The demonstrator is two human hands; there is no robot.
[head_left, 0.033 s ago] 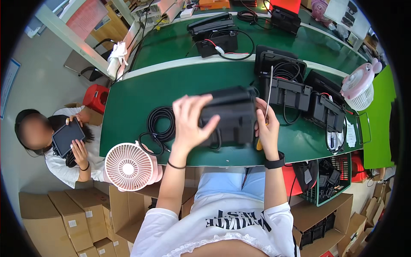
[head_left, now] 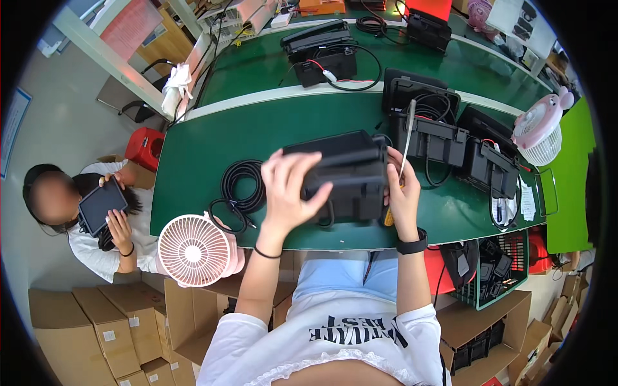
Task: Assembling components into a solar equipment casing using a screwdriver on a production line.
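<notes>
Left hand [head_left: 286,193] spreads over the box [head_left: 351,170], gripping its left end; right hand [head_left: 403,196] holds the screwdriver [head_left: 409,132] alongside the other end. Box over the table's [head_left: 193,151] near middle, whether resting there I can't tell. Best support both ends, blade angled clear of the case, cable coil [head_left: 229,186] well aside.

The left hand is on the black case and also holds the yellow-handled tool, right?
Only the holding hand is wrong: the head view shows the yellow-handled tool in the right hand. The left hand is on the black case.
</notes>
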